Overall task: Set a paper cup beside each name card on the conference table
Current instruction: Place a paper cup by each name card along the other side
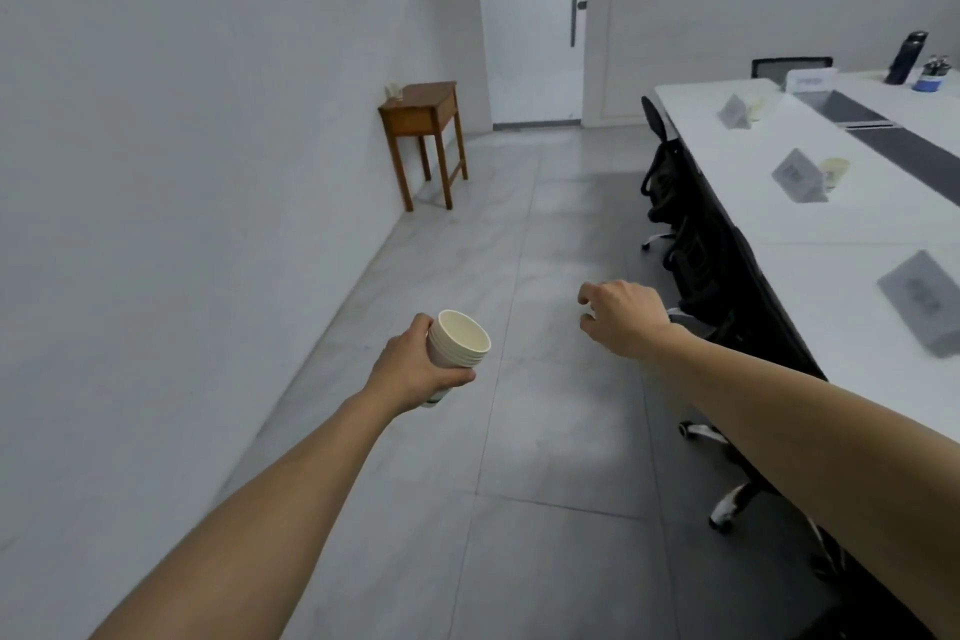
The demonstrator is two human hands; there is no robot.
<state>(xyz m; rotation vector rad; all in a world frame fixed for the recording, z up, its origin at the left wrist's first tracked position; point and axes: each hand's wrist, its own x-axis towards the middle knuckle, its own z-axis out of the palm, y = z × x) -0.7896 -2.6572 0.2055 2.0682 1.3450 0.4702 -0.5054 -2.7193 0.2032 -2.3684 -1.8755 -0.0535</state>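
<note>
My left hand (415, 369) grips a stack of nested paper cups (460, 340), mouth tilted up and to the right, over the floor. My right hand (621, 314) hovers empty to the right of the stack, fingers loosely curled and apart. The white conference table (810, 224) runs along the right. On it stand three name cards: a far one (733, 110) with a paper cup (757, 108) beside it, a middle one (797, 174) with a cup (835, 172) next to it, and a near one (922, 307) with no cup visible by it.
Black office chairs (691, 244) are pushed in along the table's left side. A small wooden side table (426, 120) stands against the left wall, with a white door (532, 16) behind it. A grey tiled aisle (493, 431) lies between wall and chairs. A black bottle (906, 57) stands at the table's far end.
</note>
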